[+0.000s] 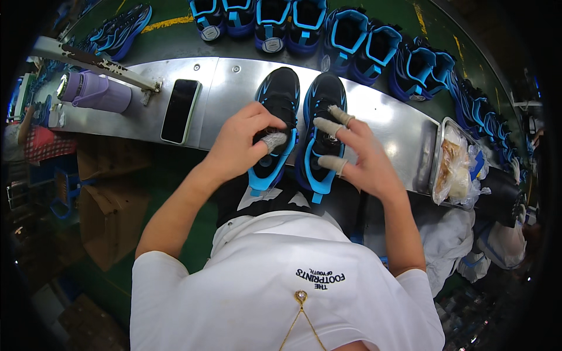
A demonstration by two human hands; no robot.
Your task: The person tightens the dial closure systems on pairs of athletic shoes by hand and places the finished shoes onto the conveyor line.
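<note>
Two black and blue sneakers (278, 88) (326, 90) stand side by side on the metal bench, toes away from me, their light-blue heel tabs at the bench's near edge. My left hand (243, 140) is closed over the left sneaker's laces and tongue, thumb and fingertips drawn together. What is pinched there is too small to tell. A grey cover wraps its thumb. Over the right sneaker, my right hand (369, 155) has its fingers spread, with pale covers on several fingertips. Those tips rest at or just above that shoe's laces and collar.
A phone (181, 111) and a lilac bottle (96, 92) lie left on the metal bench (228, 79). A metal tray (438, 161) with plastic-bagged items is at the right. Beyond, several similar sneakers (345, 35) line a green surface. Cardboard boxes (111, 219) are at lower left.
</note>
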